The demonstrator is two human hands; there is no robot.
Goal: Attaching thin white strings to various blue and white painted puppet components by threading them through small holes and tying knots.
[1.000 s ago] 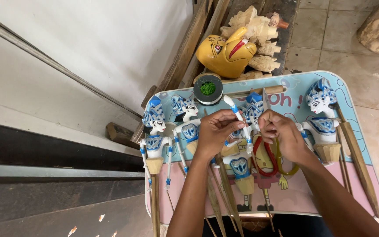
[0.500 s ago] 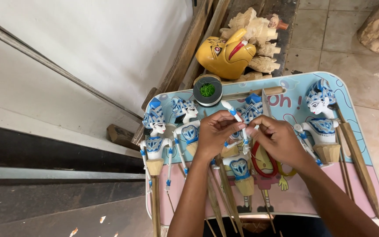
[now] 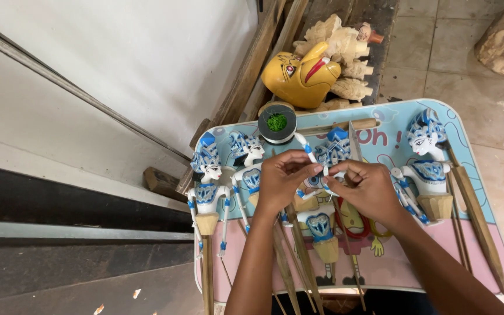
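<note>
Over the pastel blue-and-pink cartoon tray table [image 3: 485, 251], both hands work on one white-and-blue painted wooden rod puppet [image 3: 322, 224] lying at its centre. Left hand [image 3: 281, 181] pinches the puppet's thin jointed arm [image 3: 307, 149] between thumb and forefinger; right hand [image 3: 368, 188] pinches close beside it, fingertips nearly touching. Judgement: keep the grip light and near the joint, steadying the piece against the tray. Puppet body lies just below the fingers.
</note>
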